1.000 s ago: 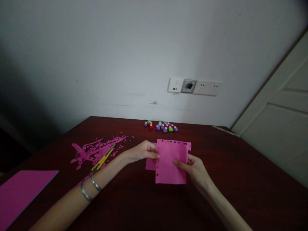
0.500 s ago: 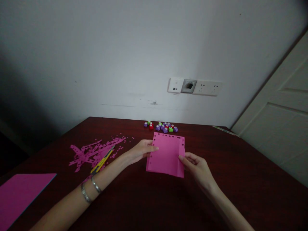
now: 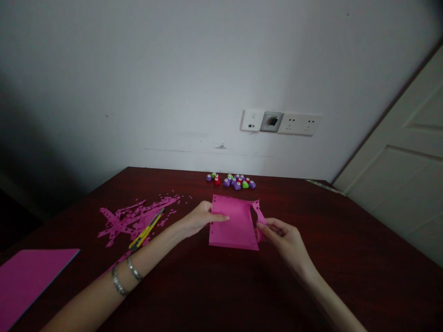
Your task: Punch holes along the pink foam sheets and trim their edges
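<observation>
A pink paper sheet (image 3: 232, 223) with small punched holes along its edges is held above the dark red table (image 3: 311, 276). My left hand (image 3: 199, 218) pinches the sheet's left edge, thumb on top. My right hand (image 3: 282, 235) pinches a narrow punched strip (image 3: 258, 216) at the sheet's right edge, which curls away from the rest. Both hands are closed on the paper.
Several small coloured craft punches (image 3: 232, 181) sit by the wall. Pink paper scraps (image 3: 128, 219) and a yellow utility knife (image 3: 145, 230) lie to the left. Another pink sheet (image 3: 24, 276) lies at the near left corner. A door stands at the right.
The sheet has been lowered and tilted flatter. Its right edge strip now bends away from the sheet under my right fingers.
</observation>
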Available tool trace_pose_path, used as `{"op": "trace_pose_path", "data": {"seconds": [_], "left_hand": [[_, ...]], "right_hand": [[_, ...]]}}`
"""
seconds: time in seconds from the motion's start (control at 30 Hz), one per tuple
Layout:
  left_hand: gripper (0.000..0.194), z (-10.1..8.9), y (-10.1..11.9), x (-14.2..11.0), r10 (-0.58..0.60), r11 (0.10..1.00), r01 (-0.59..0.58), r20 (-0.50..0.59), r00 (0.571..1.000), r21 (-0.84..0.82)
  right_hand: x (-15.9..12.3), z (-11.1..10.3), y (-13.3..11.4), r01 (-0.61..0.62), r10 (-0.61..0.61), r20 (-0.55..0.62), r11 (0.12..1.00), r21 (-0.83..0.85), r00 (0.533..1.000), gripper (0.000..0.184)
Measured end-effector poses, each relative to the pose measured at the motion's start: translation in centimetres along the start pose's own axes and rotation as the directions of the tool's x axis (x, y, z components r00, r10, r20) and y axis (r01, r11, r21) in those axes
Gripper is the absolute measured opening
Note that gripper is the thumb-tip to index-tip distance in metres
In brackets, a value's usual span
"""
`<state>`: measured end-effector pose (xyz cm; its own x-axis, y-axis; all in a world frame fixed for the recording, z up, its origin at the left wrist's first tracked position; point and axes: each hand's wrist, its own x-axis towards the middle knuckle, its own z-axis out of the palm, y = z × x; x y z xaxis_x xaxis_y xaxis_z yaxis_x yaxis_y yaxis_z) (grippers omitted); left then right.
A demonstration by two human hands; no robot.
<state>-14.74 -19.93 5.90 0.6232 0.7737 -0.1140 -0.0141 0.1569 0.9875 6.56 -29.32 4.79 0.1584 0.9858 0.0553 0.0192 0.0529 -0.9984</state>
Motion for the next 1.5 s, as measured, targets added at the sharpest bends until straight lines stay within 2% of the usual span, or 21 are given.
{"op": "trace_pose_path", "data": {"seconds": [0.07,0.37,0.63,0.7,0.87,0.93,1.03,1.13,1.37,1.5], "left_hand": [[0.028,0.0,0.1,0.0,-0.019,1.000,0.020,0.014,1.000,-0.011],[0.030,-0.3,-0.2,0.5,0.001,1.000,-0.003,-0.080,0.997,-0.021],[0.027,-1.4,0.1,0.6,0.033,0.999,-0.030,-0.103,0.994,0.030],[0.027,-1.8,0.5,0.4,0.000,0.997,0.005,-0.070,0.998,0.082],[0.026,-2.5,1.0,-0.1,-0.106,0.971,0.066,0.168,0.980,0.229],[0.025,-2.5,1.0,-0.2,-0.129,0.963,0.070,0.220,0.967,0.259],[0.026,-2.3,1.1,-0.3,-0.145,0.954,0.074,0.228,0.963,0.292],[0.025,-2.1,1.2,-0.5,-0.152,0.949,0.072,0.244,0.958,0.308],[0.023,-2.1,1.2,-0.6,-0.157,0.945,0.073,0.246,0.957,0.319],[0.023,-2.2,1.3,-0.6,-0.148,0.938,0.056,0.250,0.957,0.342]], "right_hand": [[-0.1,0.0,-0.1,-0.003,0.003,0.011,1.000,0.001,1.000,0.031],[-0.2,0.4,-0.2,-0.082,0.085,0.171,0.996,-0.025,0.982,0.027],[0.0,0.2,-0.1,-0.104,0.109,0.152,0.994,-0.044,0.982,0.029],[0.1,0.0,-0.1,-0.110,0.117,0.171,0.993,-0.048,0.978,0.029],[0.0,-0.1,-0.6,-0.141,0.139,0.338,0.990,-0.019,0.931,0.045],[0.0,-0.1,-0.7,-0.126,0.123,0.308,0.992,-0.010,0.943,0.043],[0.1,-0.1,-0.4,-0.119,0.121,0.206,0.993,-0.023,0.971,0.032],[0.2,-0.2,-0.1,-0.101,0.106,0.133,0.994,-0.042,0.986,0.029],[-0.1,0.0,-0.8,-0.007,0.020,0.181,0.997,-0.071,0.983,0.025],[-0.1,-0.2,-0.9,0.039,-0.018,0.165,0.991,-0.126,0.986,0.022]]}}
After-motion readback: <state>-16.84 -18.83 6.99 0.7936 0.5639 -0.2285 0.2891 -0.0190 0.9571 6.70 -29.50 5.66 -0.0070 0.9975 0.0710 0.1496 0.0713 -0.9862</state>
